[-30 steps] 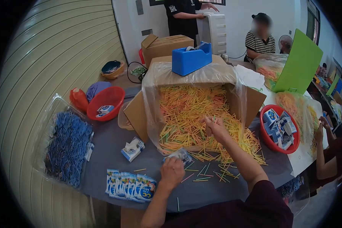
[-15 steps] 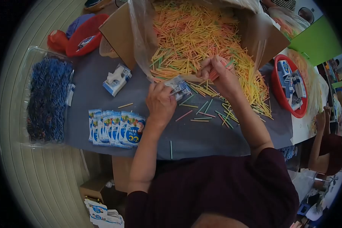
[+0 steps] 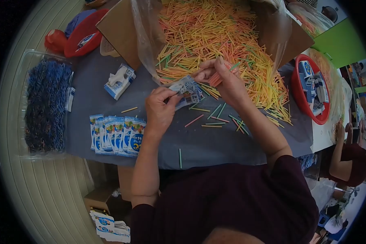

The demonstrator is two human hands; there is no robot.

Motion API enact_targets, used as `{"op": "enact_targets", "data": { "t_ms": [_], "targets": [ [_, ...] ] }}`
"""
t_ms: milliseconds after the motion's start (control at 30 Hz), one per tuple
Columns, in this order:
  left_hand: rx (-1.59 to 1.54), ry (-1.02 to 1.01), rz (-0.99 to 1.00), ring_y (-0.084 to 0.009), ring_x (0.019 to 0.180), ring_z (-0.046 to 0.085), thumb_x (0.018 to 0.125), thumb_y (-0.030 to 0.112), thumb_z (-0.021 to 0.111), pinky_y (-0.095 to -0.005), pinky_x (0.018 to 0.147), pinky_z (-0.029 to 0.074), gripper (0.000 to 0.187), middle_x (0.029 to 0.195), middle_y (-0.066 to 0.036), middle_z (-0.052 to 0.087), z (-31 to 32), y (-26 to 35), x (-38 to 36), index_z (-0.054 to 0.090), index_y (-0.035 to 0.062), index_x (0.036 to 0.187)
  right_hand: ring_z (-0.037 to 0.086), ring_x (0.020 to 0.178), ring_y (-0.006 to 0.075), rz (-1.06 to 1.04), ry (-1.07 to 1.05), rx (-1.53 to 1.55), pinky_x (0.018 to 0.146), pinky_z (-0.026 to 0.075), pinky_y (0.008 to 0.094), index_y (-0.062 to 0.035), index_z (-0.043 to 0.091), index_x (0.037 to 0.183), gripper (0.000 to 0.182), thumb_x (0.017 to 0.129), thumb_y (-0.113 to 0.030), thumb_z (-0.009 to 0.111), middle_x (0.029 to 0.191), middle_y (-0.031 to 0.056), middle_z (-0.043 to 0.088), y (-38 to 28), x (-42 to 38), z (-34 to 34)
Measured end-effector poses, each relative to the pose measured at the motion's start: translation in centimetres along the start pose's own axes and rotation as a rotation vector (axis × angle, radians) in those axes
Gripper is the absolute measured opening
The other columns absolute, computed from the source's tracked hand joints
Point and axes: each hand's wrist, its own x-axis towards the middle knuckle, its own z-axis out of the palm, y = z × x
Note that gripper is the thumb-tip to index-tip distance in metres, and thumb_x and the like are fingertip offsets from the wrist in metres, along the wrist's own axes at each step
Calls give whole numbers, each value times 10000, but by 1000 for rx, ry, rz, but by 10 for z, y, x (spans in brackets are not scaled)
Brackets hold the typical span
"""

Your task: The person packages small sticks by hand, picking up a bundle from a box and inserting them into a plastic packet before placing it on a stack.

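My left hand [image 3: 162, 107] pinches the edge of a small blue-and-white packet [image 3: 188, 90] near the front of the heap. In my right hand [image 3: 228, 83] is a bunch of pink and green sticks [image 3: 221, 75], held between thumb and fingers, with the fingertips at the packet's upper right edge. Behind both hands a large heap of yellow, orange and pink sticks [image 3: 211, 32] fills a plastic-lined carton [image 3: 120, 32]. Loose sticks [image 3: 211, 125] are scattered below the hands. Several flat printed packets [image 3: 117, 136] overlap at the left of my left forearm.
A clear tray of blue strands [image 3: 46, 107] stands far left. Near it are a white-and-blue packet [image 3: 120, 81] and a red basin [image 3: 84, 34]. Another red basin [image 3: 312, 89] holds packets at right. A co-worker's arm [image 3: 340, 156] shows at far right.
My left hand has changed its grasp to a pinch at the packet's left edge. My right hand with the sticks has moved left, closer to the packet. The whole view has shifted slightly.
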Motion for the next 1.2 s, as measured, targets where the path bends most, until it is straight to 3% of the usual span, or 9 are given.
{"op": "enact_targets", "data": {
  "t_ms": [100,167,500,700,833,900,967,1100,1200],
  "targets": [
    [-73,32,-16,-221,762,611,719,15,767,-324,723,471,145,825,-94,681,-3,6,3,715,-10,852,680,880,202,-45,-48,-45,840,529,343,58,606,1084,500,1033,-400,414,925,150,694,-8,5,14],
    [-78,37,-6,-202,768,618,712,5,775,-311,723,476,167,837,-90,687,-3,16,3,720,-9,869,590,1154,305,-50,-183,-123,1020,441,439,34,593,1088,545,1025,-461,374,976,161,682,-12,9,17],
    [-580,-25,-23,-116,853,645,808,-41,717,-236,780,513,193,933,-60,694,13,25,9,702,-28,999,554,1180,278,97,-345,-519,1014,408,416,-4,643,1161,628,944,-572,487,1160,153,645,-21,21,33],
    [-1015,-53,-196,-99,897,640,871,-7,678,-228,821,520,236,1031,-62,694,28,27,16,675,-19,1107,531,1194,245,-179,-254,-528,985,419,378,-103,195,1534,876,875,-533,580,1365,168,493,-35,29,42],
    [-1167,-78,-190,-95,920,630,885,-4,662,-236,832,517,249,1023,-52,688,26,37,18,660,-22,1134,541,1187,242,-282,-138,-350,981,427,374,-69,375,1462,663,928,-431,528,1298,157,554,-40,22,56],
    [-1090,-92,-196,-95,920,627,883,-15,656,-236,826,512,244,1012,-49,685,22,39,11,657,-25,1127,565,1149,225,-404,-456,-782,952,448,357,-33,555,1308,451,987,-332,448,1205,144,616,-34,21,40],
    [-1020,-138,-201,-95,921,623,882,-26,651,-237,819,508,239,1000,-46,681,21,46,-2,654,-29,1121,604,1082,241,-182,-347,-656,941,453,345,15,649,1120,339,991,-240,466,1099,166,656,-21,3,50],
    [-714,-87,-269,-124,922,620,868,-60,623,-244,823,480,160,993,-64,670,-6,52,-49,653,-36,1024,621,1041,291,-212,-418,-702,913,470,385,12,636,1142,348,998,-255,466,1074,169,659,-6,-19,52],
    [-120,-45,-192,-204,887,584,804,-35,665,-298,766,460,175,898,-103,633,-52,44,-86,648,-39,979,649,934,283,-590,-431,-1008,865,484,380,-11,641,1138,324,978,-276,545,972,131,678,-16,-14,41]
  ]
}}
